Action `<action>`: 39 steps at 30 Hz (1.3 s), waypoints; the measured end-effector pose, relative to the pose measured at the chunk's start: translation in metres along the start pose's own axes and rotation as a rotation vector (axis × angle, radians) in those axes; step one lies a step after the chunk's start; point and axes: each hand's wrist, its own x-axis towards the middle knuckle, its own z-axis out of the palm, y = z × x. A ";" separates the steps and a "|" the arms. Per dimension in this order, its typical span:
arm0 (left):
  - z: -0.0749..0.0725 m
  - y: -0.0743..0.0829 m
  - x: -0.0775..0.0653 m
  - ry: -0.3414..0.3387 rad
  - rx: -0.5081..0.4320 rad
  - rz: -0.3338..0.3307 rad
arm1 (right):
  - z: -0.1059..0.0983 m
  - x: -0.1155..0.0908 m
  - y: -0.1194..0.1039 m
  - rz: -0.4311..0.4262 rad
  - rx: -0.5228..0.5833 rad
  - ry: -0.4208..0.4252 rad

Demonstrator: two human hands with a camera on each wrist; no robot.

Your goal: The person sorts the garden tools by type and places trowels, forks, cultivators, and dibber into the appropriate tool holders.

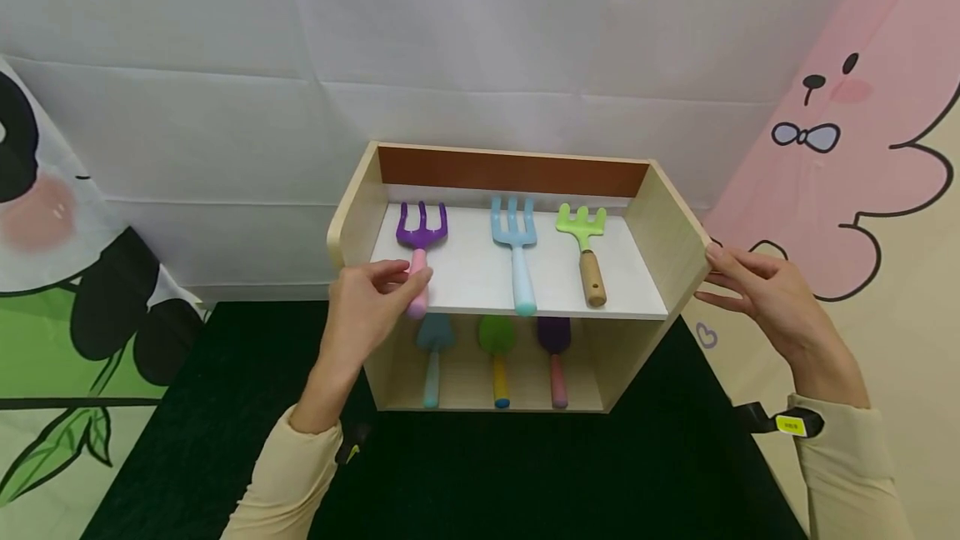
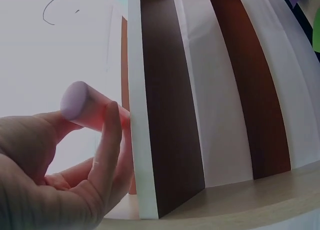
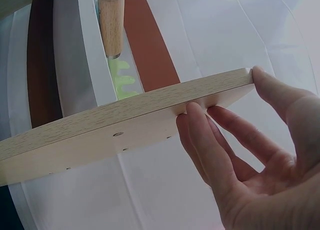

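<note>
My left hand (image 1: 360, 307) pinches the pink handle of a purple hand fork (image 1: 422, 238) between thumb and fingers, at the left of a small wooden two-tier shelf (image 1: 675, 227). In the left wrist view, the handle's rounded end (image 2: 75, 102) sticks out past the white shelf board's front edge. The fork's tines point to the back. My right hand (image 1: 776, 302) holds the front corner of the right side panel (image 3: 165, 97), thumb on its edge and fingertips against the outer face. Beside the purple fork lie a light blue fork (image 1: 521, 261) and a green fork with a wooden handle (image 1: 590, 273).
On the lower tier lie a blue trowel (image 1: 432, 348), a green trowel with a yellow handle (image 1: 498, 348) and a dark purple trowel with a pink handle (image 1: 555, 348). The shelf stands on a dark green surface (image 1: 525, 482), before a white cloth backdrop (image 1: 465, 40).
</note>
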 end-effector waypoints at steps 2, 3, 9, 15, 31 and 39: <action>0.002 0.001 0.001 0.009 0.004 0.002 | 0.000 0.000 0.000 0.001 0.005 0.000; 0.003 0.001 0.001 0.011 0.007 0.003 | 0.000 0.000 0.000 0.001 0.011 0.000; 0.007 0.003 0.004 0.034 0.040 0.023 | 0.000 -0.001 0.000 -0.001 0.021 -0.001; 0.013 0.004 0.005 0.097 0.065 0.067 | 0.001 -0.001 0.001 -0.003 0.033 -0.008; 0.017 0.005 0.000 0.131 0.033 0.075 | 0.001 -0.001 -0.001 0.006 0.022 0.001; 0.014 0.003 -0.009 0.144 0.007 0.102 | 0.002 -0.003 -0.001 -0.003 -0.018 0.003</action>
